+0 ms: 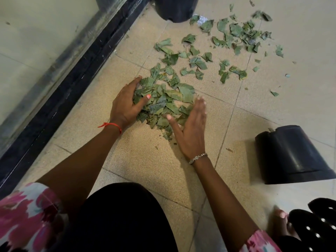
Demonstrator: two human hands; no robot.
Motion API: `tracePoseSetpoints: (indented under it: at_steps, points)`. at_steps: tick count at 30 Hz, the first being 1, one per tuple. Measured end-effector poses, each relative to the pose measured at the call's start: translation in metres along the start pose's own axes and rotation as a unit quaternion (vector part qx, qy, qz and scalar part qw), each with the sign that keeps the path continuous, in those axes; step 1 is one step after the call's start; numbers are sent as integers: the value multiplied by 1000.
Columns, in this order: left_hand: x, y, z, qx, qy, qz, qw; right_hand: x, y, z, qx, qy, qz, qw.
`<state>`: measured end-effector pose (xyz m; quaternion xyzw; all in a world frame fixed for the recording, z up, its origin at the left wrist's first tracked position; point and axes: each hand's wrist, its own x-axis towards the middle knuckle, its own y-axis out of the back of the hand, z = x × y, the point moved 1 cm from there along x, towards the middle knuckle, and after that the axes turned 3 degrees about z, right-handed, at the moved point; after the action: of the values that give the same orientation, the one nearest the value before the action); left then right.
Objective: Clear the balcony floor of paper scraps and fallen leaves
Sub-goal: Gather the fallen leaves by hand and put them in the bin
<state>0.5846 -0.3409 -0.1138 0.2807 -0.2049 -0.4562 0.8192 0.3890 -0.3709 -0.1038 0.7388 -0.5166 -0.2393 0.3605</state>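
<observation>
At the bottom of the frame, a crouching person's floral sleeves and dark-clad knee. Both bare arms reach forward over the beige tiled floor [145, 160]. In the centre, the left hand [127, 102], red thread at the wrist, cups the left edge of a pile of green leaves [163, 102] with relaxed fingers, grasping nothing. The right hand [192, 128], braceleted, stands flat and unclenched against the pile's lower right edge. The pile lies between the palms. A black pot [291, 157] sits at right. Further off, loose leaves [236, 33] scatter toward the upper right, with a pale paper scrap [201, 20] beside a second pot [174, 10] at the top.
</observation>
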Motion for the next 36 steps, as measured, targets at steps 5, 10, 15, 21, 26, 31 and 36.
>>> tracePoseSetpoints:
  at_steps: [5,10,15,21,26,31,36]
  points:
    - [0,-1,-2,-1,1,0,1000,-47,15,18,-30,-113,37,992]
    - [1,0,-1,3,0,2,1000,-43,-6,6,-149,19,-52,987]
    - [1,-1,-2,-2,-4,1,1000,2,-25,-10,-173,93,-38,980]
    - [1,-1,-2,10,-19,2,1000,55,-16,-12,-114,119,-10,986]
    - [2,0,0,27,-38,-2,999,72,1,10,-88,93,18,992]
    - [1,-1,2,50,-18,-6,999,81,-1,15,-87,74,-2,993]
    - [3,0,0,32,7,-21,999,83,-3,16,-107,68,-18,992]
